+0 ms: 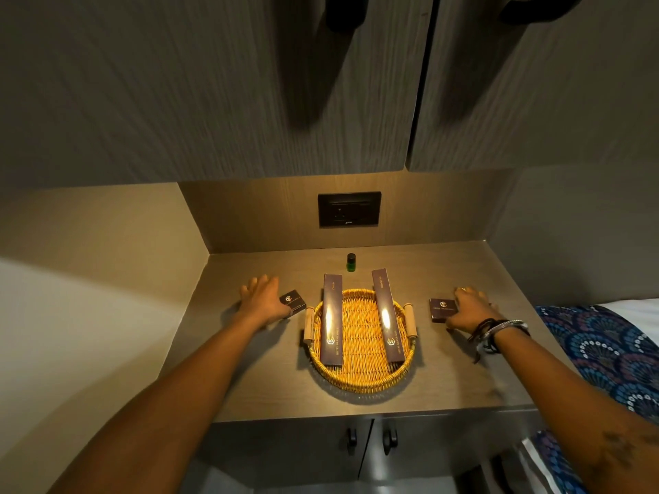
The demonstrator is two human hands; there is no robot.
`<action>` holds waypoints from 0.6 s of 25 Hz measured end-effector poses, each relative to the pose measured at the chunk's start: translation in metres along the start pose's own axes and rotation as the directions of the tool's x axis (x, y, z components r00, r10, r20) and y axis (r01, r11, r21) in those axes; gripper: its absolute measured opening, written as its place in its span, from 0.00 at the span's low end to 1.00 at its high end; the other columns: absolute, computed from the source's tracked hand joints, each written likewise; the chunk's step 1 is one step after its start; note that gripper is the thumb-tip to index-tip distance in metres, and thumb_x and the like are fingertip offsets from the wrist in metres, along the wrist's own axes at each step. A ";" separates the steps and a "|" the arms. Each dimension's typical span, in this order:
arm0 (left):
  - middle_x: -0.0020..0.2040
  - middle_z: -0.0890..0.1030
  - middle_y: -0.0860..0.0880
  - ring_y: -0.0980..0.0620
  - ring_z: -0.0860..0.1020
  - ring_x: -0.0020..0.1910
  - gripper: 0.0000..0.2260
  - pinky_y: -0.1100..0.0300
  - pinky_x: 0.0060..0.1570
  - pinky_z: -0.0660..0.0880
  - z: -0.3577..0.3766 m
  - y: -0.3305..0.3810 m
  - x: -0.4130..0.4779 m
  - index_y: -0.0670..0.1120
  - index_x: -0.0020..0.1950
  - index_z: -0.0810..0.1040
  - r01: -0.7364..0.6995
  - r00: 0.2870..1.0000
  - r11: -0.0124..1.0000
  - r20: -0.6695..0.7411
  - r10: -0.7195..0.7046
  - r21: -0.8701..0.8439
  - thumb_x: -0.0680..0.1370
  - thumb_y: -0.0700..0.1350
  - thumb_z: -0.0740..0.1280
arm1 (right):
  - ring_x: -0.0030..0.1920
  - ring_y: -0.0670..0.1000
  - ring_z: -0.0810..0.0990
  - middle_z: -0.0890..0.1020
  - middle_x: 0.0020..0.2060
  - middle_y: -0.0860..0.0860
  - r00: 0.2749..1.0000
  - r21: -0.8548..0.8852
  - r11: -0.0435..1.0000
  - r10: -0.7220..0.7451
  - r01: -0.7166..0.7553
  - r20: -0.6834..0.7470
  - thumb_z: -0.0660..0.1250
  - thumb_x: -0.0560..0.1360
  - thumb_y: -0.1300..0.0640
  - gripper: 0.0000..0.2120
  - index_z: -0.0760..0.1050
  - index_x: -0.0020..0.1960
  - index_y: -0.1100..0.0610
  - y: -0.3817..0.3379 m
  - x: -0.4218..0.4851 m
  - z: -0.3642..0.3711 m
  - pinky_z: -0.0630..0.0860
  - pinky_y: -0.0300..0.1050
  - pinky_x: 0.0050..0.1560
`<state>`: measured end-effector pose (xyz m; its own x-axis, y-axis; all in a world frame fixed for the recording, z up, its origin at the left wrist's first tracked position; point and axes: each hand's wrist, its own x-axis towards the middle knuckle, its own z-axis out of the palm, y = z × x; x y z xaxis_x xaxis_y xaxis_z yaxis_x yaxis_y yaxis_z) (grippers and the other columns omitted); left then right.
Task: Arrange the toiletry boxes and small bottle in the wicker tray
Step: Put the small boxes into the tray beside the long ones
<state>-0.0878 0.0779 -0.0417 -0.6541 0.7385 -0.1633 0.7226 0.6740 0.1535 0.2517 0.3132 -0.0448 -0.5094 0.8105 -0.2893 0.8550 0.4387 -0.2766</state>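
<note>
Warm light from under grey wood-grain cabinets falls on a small countertop set into a nook, with a dark wall socket on the back panel. At the middle of the counter sits a round wicker tray with a wooden handle at each side. Two long dark boxes, the left long box and the right long box, lie lengthwise in it, their far ends sticking out over the rim. A small green bottle with a dark cap stands upright on the counter behind the tray, between those ends. The left hand rests fingers spread on the counter, touching a small square box just left of the tray; whether it grips is unclear. The right hand likewise lies loosely open against another small box to the right. These cartons look light, stiff and easily dented, so a gentle pinch across opposite edges should do. The bottle looks smooth and easily tipped, so it is best taken around its body.
</note>
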 end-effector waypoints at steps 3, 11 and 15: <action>0.69 0.69 0.43 0.41 0.65 0.68 0.38 0.46 0.63 0.64 0.008 -0.007 0.005 0.46 0.72 0.65 0.049 0.998 0.997 0.033 -0.048 -0.054 0.68 0.58 0.76 | 0.56 0.57 0.73 0.76 0.55 0.54 1.000 0.051 0.999 -0.003 0.003 0.005 0.77 0.65 0.54 0.20 0.73 0.53 0.52 0.006 0.005 0.000 0.74 0.59 0.58; 0.62 0.74 0.47 0.46 0.69 0.62 0.26 0.50 0.57 0.65 0.022 -0.022 0.004 0.48 0.63 0.75 0.045 0.999 0.971 0.013 -0.043 -0.234 0.68 0.54 0.77 | 0.56 0.54 0.75 0.77 0.56 0.52 0.999 0.152 0.988 -0.028 0.031 -0.017 0.79 0.65 0.51 0.25 0.75 0.59 0.50 0.014 0.014 0.005 0.74 0.57 0.59; 0.56 0.75 0.48 0.46 0.72 0.58 0.22 0.48 0.60 0.69 0.019 -0.022 0.001 0.50 0.58 0.78 0.029 0.999 0.920 -0.012 -0.036 -0.391 0.67 0.53 0.78 | 0.49 0.52 0.76 0.78 0.51 0.53 0.999 0.238 0.971 0.000 0.011 -0.045 0.80 0.63 0.50 0.22 0.75 0.52 0.52 0.009 0.013 0.001 0.77 0.52 0.52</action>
<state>-0.1001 0.0638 -0.0642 -0.6824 0.7138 -0.1575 0.5587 0.6482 0.5174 0.2528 0.3275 -0.0518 -0.5048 0.8270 -0.2477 0.8018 0.3428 -0.4895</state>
